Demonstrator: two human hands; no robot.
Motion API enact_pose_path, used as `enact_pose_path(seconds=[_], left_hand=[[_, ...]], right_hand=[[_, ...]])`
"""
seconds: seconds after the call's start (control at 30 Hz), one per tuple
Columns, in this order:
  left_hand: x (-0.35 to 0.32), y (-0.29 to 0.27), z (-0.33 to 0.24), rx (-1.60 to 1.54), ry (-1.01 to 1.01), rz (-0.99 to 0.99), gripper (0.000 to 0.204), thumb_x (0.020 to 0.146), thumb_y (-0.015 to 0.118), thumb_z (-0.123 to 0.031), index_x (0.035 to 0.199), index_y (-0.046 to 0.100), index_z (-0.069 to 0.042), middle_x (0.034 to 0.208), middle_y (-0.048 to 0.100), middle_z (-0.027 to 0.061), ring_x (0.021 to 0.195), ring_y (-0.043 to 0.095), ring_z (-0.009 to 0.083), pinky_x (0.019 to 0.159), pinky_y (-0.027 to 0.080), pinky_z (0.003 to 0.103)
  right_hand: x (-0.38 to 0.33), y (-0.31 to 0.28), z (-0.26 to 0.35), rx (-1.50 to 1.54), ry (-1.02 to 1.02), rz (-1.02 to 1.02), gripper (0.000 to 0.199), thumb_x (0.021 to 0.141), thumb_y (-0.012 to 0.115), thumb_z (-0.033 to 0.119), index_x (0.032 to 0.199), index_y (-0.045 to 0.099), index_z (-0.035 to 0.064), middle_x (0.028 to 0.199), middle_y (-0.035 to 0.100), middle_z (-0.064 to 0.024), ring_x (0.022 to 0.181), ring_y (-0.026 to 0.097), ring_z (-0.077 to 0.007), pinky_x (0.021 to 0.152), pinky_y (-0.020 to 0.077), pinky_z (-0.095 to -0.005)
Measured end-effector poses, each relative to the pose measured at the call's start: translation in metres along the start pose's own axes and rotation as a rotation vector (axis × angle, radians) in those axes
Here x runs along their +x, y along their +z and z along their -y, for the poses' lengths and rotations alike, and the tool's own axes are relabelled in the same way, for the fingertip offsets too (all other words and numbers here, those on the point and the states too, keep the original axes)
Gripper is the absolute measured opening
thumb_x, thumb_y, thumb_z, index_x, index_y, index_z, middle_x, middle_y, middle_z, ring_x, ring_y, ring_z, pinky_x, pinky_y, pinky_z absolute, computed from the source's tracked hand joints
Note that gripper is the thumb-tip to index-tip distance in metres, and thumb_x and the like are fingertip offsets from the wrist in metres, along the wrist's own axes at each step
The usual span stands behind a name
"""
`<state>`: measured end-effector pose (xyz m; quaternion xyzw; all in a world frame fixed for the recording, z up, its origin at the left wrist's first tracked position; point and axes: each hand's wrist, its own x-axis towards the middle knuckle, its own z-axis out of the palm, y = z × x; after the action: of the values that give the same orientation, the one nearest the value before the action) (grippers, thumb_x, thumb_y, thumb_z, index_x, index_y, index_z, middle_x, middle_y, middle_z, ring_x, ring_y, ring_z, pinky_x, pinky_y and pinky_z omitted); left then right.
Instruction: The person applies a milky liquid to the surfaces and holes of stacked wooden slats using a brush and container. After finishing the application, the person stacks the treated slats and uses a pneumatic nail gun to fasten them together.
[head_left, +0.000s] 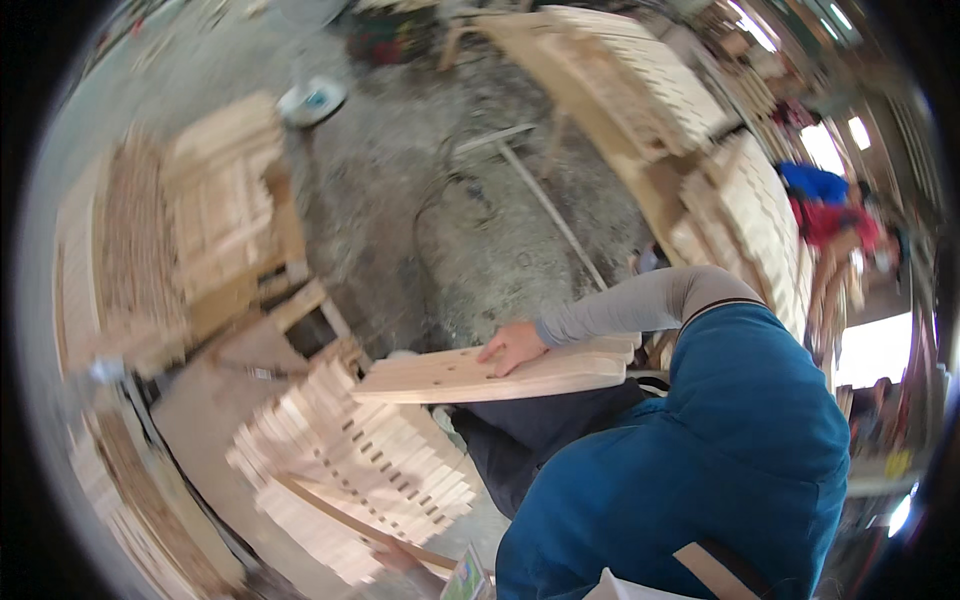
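Observation:
A pale wooden board (440, 378) with a few dark holes lies across in front of my body, above my dark trousers. My right hand (515, 347) rests on its upper face with the fingers spread. More board ends show beside it at the right. Down at the lower left, my left hand (398, 560) is closed at the edge of a long, slightly curved wooden board (345, 517); its fingers are partly hidden and blurred. That board lies over a fanned stack of slotted wooden pieces (350, 440).
Stacked boards (220, 200) stand on the left. A long bench (600, 130) at the upper right carries rows of wooden pieces. A T-shaped bar (545, 200) and a white round-based stand (312, 101) are on the concrete floor. People in blue and red (830, 205) are far right.

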<state>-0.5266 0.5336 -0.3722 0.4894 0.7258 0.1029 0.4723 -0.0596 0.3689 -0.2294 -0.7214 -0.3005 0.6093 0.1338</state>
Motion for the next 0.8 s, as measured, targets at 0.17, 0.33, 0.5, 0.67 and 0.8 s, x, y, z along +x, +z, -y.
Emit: enact_pose_path(seconds=[0.17, 0.33, 0.5, 0.67, 0.8], left_hand=[[-0.053, 0.010, -0.017, 0.529, 0.278, -0.033, 0.053, 0.067, 0.065, -0.018, 0.104, 0.038, 0.008, 0.085, 0.052, 0.0188, 0.073, 0.054, 0.0258, 0.062, 0.047, 0.038], [-0.068, 0.069, -0.088, 0.391, 0.439, 0.327, 0.054, 0.066, 0.063, -0.015, 0.108, 0.037, 0.008, 0.090, 0.051, 0.0195, 0.078, 0.054, 0.0272, 0.066, 0.046, 0.039], [-0.107, 0.117, -0.170, 0.395, 0.633, 0.555, 0.056, 0.065, 0.061, -0.013, 0.111, 0.036, 0.007, 0.094, 0.050, 0.0202, 0.083, 0.053, 0.0285, 0.069, 0.045, 0.039], [-0.214, 0.145, -0.269, 0.450, 0.831, 0.744, 0.058, 0.065, 0.060, -0.010, 0.115, 0.035, 0.006, 0.099, 0.050, 0.0209, 0.088, 0.053, 0.0298, 0.072, 0.044, 0.039], [-0.224, 0.192, -0.339, 0.416, 1.306, 1.072, 0.074, 0.065, 0.055, -0.003, 0.130, 0.021, 0.004, 0.120, 0.037, 0.0200, 0.103, 0.046, 0.0291, 0.082, 0.043, 0.038]], right_hand=[[-0.146, 0.036, -0.059, 0.562, 0.124, -0.283, 0.047, 0.075, 0.062, 0.023, 0.118, 0.053, 0.0079, 0.113, 0.055, -0.0134, 0.104, 0.050, -0.0211, 0.087, 0.0383, -0.0280], [-0.260, 0.055, -0.065, 0.891, 0.017, -0.503, 0.046, 0.079, 0.058, 0.021, 0.121, 0.049, 0.0055, 0.112, 0.056, -0.0091, 0.099, 0.051, -0.0157, 0.085, 0.0401, -0.0255], [-0.336, 0.070, -0.073, 1.224, -0.306, -0.715, 0.045, 0.081, 0.055, 0.023, 0.121, 0.049, 0.0044, 0.115, 0.053, -0.0110, 0.101, 0.051, -0.0149, 0.086, 0.0410, -0.0246], [-0.411, 0.070, -0.090, 1.311, -0.597, -1.073, 0.045, 0.081, 0.054, 0.018, 0.122, 0.046, 0.0019, 0.113, 0.054, -0.0122, 0.096, 0.054, -0.0148, 0.083, 0.0443, -0.0257], [-0.459, 0.052, -0.126, 1.287, -0.816, -1.350, 0.042, 0.083, 0.051, 0.010, 0.123, 0.043, 0.0003, 0.102, 0.060, -0.0120, 0.077, 0.060, -0.0117, 0.068, 0.0500, -0.0226]])
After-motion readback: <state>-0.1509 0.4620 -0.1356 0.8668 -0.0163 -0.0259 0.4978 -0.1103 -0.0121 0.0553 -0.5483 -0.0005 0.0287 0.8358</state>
